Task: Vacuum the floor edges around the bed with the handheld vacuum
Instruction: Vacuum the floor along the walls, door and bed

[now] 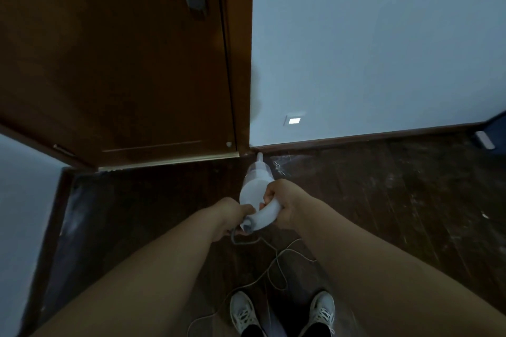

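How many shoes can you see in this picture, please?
2: the left shoe and the right shoe, side by side on the dark wooden floor at the bottom edge, white cord trailing nearby.

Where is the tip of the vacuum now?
In the head view, the vacuum tip sits centre frame, in the floor corner where the door frame meets the baseboard.
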A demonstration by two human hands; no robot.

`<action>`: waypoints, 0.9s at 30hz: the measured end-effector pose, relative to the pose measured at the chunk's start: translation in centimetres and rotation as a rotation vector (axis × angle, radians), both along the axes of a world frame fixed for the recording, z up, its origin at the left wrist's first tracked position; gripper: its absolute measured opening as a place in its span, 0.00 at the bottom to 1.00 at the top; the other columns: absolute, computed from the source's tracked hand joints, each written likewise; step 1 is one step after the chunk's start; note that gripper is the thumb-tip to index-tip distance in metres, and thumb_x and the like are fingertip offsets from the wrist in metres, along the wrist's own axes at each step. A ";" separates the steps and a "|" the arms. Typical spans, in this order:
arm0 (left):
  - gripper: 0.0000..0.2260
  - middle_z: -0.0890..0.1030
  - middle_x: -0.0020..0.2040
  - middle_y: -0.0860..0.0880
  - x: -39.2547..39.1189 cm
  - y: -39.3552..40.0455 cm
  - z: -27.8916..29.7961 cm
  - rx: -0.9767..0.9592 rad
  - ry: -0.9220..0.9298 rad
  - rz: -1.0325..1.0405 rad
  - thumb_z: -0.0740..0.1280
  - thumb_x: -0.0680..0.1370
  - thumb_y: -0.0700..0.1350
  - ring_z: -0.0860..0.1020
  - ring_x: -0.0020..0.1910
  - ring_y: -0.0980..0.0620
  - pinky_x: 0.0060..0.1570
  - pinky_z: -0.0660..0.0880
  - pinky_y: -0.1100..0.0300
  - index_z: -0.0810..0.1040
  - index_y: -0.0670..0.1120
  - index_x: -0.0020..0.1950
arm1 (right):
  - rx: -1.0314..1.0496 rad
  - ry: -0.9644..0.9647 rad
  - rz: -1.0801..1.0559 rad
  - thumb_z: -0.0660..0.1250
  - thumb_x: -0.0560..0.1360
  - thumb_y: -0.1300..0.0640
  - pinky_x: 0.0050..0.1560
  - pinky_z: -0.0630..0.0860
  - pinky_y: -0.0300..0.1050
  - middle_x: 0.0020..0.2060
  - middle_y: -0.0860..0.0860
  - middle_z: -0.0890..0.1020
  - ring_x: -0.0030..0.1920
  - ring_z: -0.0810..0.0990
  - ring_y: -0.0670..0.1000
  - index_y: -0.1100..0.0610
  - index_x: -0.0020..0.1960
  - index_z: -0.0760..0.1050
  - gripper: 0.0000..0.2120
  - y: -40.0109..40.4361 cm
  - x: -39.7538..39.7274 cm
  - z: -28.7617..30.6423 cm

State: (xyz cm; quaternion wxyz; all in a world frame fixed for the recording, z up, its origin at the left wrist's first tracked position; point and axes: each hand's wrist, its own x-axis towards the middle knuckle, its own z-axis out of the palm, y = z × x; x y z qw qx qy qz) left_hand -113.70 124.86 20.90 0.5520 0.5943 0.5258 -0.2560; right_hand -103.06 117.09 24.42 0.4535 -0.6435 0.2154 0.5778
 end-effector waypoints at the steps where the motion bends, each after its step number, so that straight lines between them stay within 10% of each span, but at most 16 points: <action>1: 0.12 0.77 0.55 0.41 -0.1 0.0 0.0 0.007 -0.001 0.000 0.63 0.79 0.50 0.77 0.56 0.43 0.62 0.73 0.50 0.72 0.42 0.55 | 0.003 0.001 0.003 0.56 0.75 0.71 0.35 0.73 0.42 0.43 0.60 0.72 0.37 0.72 0.53 0.62 0.72 0.61 0.26 0.0 -0.1 0.0; 27: 0.16 0.77 0.53 0.42 11.4 -13.3 0.5 -0.042 0.004 -0.040 0.64 0.78 0.52 0.78 0.55 0.44 0.61 0.74 0.50 0.72 0.40 0.58 | -0.027 0.001 -0.067 0.61 0.71 0.69 0.38 0.75 0.45 0.57 0.63 0.75 0.45 0.76 0.56 0.60 0.67 0.67 0.24 -13.9 11.1 -2.4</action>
